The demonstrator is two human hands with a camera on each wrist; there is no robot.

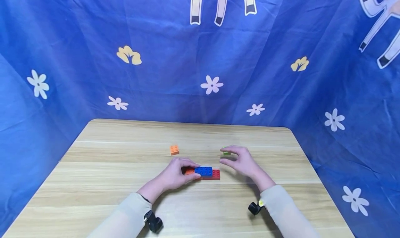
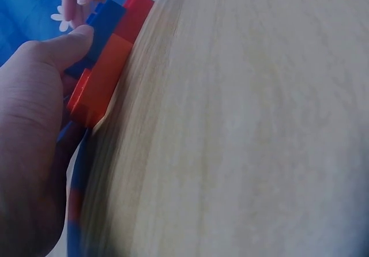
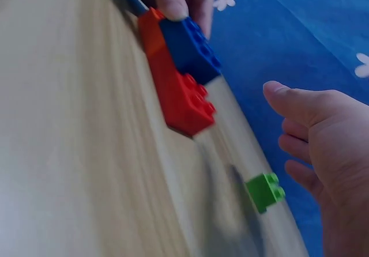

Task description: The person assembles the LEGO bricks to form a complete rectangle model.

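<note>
The upper brick is blue. Below it, the right brick is red and the left brick is orange. The far left brick is orange, and the far right brick is green. The table has pale brown wood grain. The cloth is blue, with white flowers and yellow bushes.

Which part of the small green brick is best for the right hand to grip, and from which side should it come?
Probably two opposite side walls of the green brick, below the studs, coming from above. It sits studs-up on the table, nothing touches its visible flat sides, and the right hand is close, unloaded.
</note>
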